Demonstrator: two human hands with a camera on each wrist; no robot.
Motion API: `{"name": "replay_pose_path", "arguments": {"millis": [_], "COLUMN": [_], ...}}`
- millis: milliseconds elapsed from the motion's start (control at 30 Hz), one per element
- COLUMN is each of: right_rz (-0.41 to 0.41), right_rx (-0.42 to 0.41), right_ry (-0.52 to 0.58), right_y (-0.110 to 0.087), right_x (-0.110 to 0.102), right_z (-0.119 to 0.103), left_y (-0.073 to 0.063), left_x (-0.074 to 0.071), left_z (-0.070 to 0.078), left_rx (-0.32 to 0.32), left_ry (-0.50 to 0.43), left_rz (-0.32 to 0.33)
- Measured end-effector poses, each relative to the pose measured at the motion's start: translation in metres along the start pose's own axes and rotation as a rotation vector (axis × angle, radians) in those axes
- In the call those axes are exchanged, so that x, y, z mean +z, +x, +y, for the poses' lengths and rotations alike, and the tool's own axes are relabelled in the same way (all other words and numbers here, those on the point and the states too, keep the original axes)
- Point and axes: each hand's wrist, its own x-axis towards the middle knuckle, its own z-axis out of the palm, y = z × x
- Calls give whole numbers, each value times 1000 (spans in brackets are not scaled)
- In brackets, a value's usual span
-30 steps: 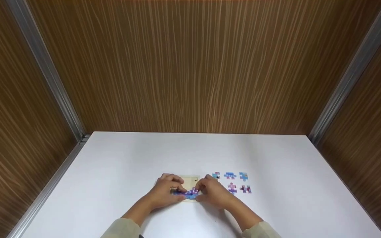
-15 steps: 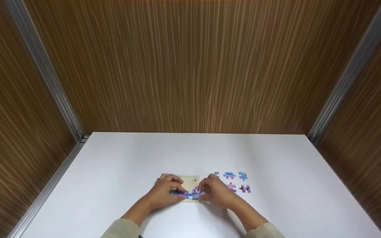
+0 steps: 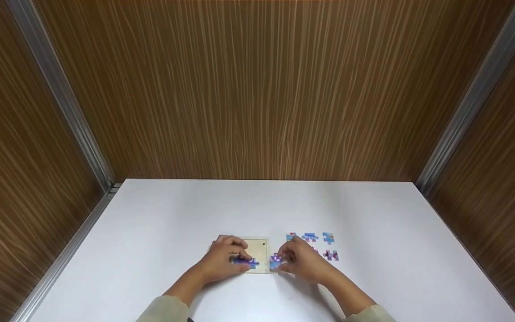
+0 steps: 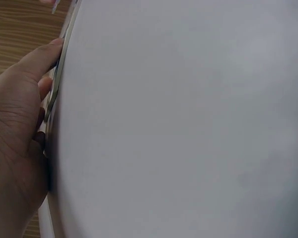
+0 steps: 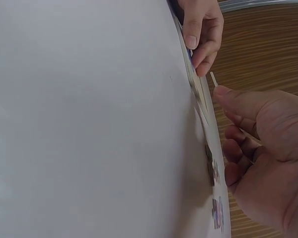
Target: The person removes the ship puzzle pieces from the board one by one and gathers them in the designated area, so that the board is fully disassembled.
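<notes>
The left hand covers the tray's left side and part of the pieces there. The right hand hides most of one loose piece and the lower part of another. The held piece's print is too small to make out. The head view's bottom edge cuts off both sleeves.

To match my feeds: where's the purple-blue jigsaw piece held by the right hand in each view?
Head: purple-blue jigsaw piece, low, just right of centre.
Left wrist: jigsaw piece, apparently, at top left.
Right wrist: jigsaw piece, edge-on, upper right.
Shared landmark: bare left hand, in all three.
</notes>
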Motion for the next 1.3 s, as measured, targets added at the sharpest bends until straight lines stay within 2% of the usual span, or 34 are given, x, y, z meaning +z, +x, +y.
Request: {"name": "replay_pose_path", "arguments": {"millis": [400, 767, 1100, 1300], "right_rz": [23, 23, 76, 72], "right_rx": [10, 13, 34, 37], "right_ry": [-41, -17, -22, -15], "right_y": [-10, -27, -40, -46], "right_x": [-19, -39, -53, -62], "right_z": [16, 37, 51, 60], "left_y": [1, 1, 2, 1], "left_x": [2, 3, 3, 3], "left_z": [0, -2, -3, -2], "left_rx": [-13, -15, -5, -4], "left_ry": [14, 11, 23, 27], "left_rz": [4, -5, -5, -2]}}
